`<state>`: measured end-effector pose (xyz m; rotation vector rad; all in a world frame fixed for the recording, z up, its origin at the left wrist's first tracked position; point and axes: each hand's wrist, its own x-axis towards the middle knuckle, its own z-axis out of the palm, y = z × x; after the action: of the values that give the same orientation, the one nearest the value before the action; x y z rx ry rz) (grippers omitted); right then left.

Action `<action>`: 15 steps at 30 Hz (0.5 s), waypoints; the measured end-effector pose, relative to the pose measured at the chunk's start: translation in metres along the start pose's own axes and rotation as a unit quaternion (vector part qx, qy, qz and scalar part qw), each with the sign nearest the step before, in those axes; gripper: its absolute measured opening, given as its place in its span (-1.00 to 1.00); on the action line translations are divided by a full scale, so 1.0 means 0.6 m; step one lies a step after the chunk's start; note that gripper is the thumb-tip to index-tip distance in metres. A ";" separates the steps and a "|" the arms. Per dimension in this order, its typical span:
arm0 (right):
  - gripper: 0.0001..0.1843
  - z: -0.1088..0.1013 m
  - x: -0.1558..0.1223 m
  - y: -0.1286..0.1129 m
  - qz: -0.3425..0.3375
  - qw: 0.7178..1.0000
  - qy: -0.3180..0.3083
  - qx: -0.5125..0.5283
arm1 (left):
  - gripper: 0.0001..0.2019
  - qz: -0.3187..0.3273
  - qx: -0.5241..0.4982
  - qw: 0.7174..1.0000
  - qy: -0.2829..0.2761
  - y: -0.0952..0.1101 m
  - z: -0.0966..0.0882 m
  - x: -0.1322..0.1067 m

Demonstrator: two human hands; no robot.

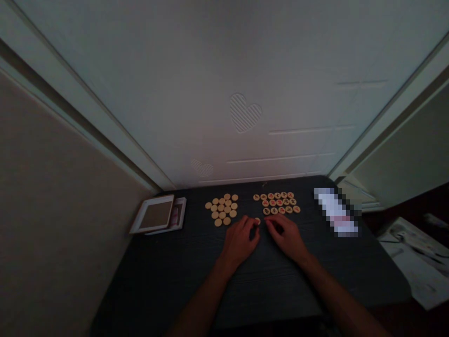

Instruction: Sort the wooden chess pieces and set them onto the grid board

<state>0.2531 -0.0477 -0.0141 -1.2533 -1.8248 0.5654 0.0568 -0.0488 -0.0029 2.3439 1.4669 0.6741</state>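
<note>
Here, on the table (182, 285): a dark wood-grain top carries two clusters of small round discs, with both of the person's hands lying just in front of them.
Left hand (240, 241): palm down on the table, fingers curled forward and slightly inward, the tips meeting the single disc; the dim light hides whether they pinch it or only touch it.
Right hand (286, 238): palm down, fingers loosely stretched towards the left and gripping nothing that shows; the fingertips lie just beside the single disc.
Single disc (257, 221): a pale round piece flat on the table, between the fingertips of the two hands and apart from both clusters, closer to the person than either.
Plain discs (221, 209): a tight cluster of blank tan pieces, just beyond the left hand and a little to its left.
Marked discs (278, 202): rows of tan pieces with red or dark marks on top, just beyond the right hand; the marks are too small to read.
Flat box (156, 215): a pale framed tray with a second frame tucked behind it, at the table's left edge, well apart from the hands.
Blurred object (336, 211): a whitish, pixelated shape near the table's right far corner.
Papers (416, 257): printed sheets lying off the table to the right.
Door (280, 70): a pale panel with a heart (245, 112) embossed on it, rising behind the table.
</note>
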 end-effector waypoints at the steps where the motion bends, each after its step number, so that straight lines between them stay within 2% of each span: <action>1: -0.81 0.000 0.000 0.000 0.003 1.000 0.001 0.001 | -0.82 -0.002 -0.003 1.000 0.003 -0.002 0.001 0.000; 8: -0.80 -0.003 0.000 -0.005 0.013 1.000 0.002 0.001 | -0.66 -0.016 0.017 1.000 0.020 -0.006 0.010 0.007; 15: -0.80 -0.001 0.002 -0.003 0.017 1.000 0.001 -0.006 | -0.44 -0.048 0.109 0.993 -0.015 0.006 0.017 0.027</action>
<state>0.2529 -0.0474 -0.0121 -1.2952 -1.8105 0.5739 0.0708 -0.0355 -0.0059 2.4096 1.7029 0.4730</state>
